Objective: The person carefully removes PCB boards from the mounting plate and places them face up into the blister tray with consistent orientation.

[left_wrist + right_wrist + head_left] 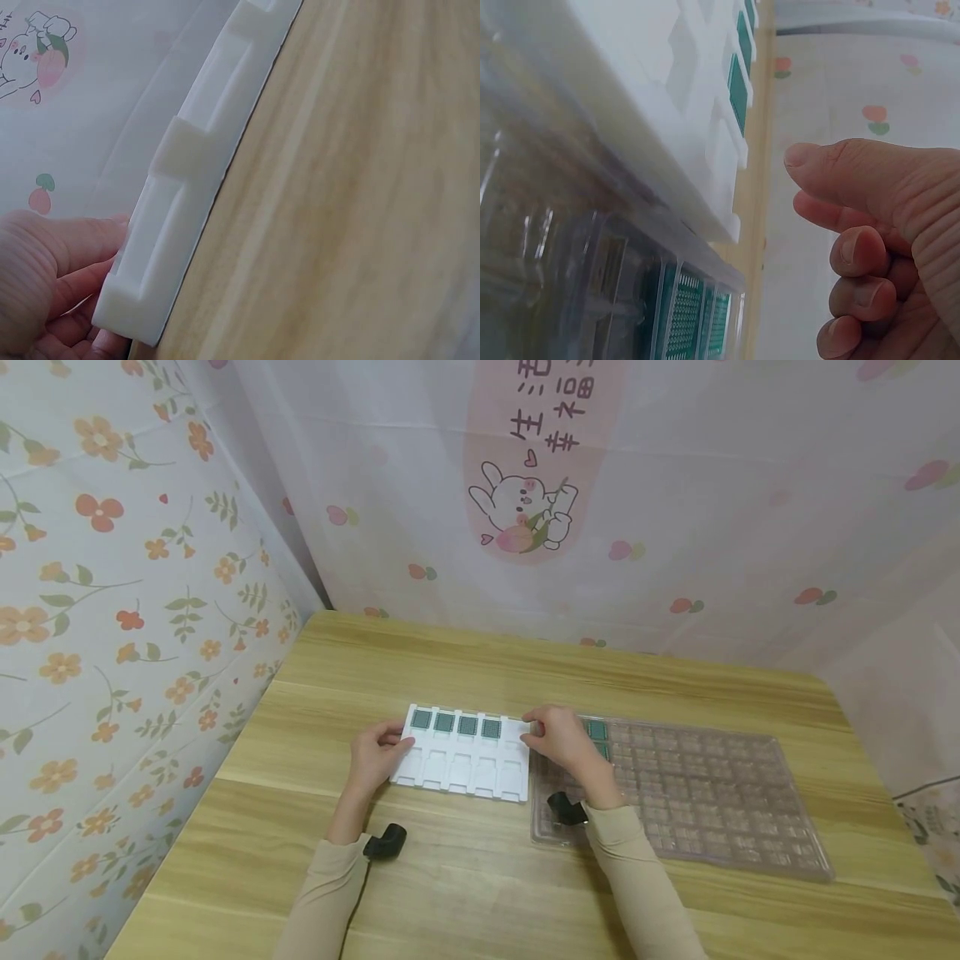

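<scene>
A white tray with two rows of recesses (459, 771) lies on the table. Several green square chips (467, 725) with dotted faces sit in its back row; the rightmost recess there holds none. My left hand (375, 756) grips the tray's left end, thumb on top and fingers at the edge; in the left wrist view the hand (56, 262) holds the tray's corner (135, 307). My right hand (564, 739) hovers at the tray's back right corner. In the right wrist view the right hand (889, 225) has loosely bent fingers, with nothing visible between thumb and forefinger.
Right of the white tray lies a large clear plastic tray (712, 793) with many small compartments. Green chips (597, 731) show in it beside my right hand, partly hidden. The wooden table (450, 893) meets a printed cloth (675, 527) at the back.
</scene>
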`<state>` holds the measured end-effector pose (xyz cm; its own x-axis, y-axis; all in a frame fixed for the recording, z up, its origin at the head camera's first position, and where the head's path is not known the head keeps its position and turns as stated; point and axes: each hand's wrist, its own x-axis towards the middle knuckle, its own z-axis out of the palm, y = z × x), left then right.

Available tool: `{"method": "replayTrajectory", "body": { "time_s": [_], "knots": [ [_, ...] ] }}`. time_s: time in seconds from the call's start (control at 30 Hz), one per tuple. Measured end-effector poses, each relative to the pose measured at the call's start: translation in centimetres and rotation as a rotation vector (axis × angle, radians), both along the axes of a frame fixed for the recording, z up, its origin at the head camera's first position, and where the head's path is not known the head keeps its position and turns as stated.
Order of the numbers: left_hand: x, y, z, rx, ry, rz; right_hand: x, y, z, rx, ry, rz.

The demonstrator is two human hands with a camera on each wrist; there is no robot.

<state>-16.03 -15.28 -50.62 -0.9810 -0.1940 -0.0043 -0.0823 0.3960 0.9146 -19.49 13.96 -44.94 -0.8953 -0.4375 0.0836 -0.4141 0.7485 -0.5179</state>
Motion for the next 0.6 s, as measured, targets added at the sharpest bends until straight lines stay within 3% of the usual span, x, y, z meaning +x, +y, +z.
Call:
{"method": "replayTrajectory", "body": {
  "time_s": [0.23, 0.6],
  "knots": [
    [0.0, 0.0, 0.0, 0.001, 0.009, -0.003, 0.0, -0.6, 0.2, -0.007, -0.03, -0.003],
    [0.0, 0.0, 0.0, -0.003, 0.015, -0.001, -0.3, -1.9, 0.0, 0.01, -0.006, 0.005]
  ]
}}
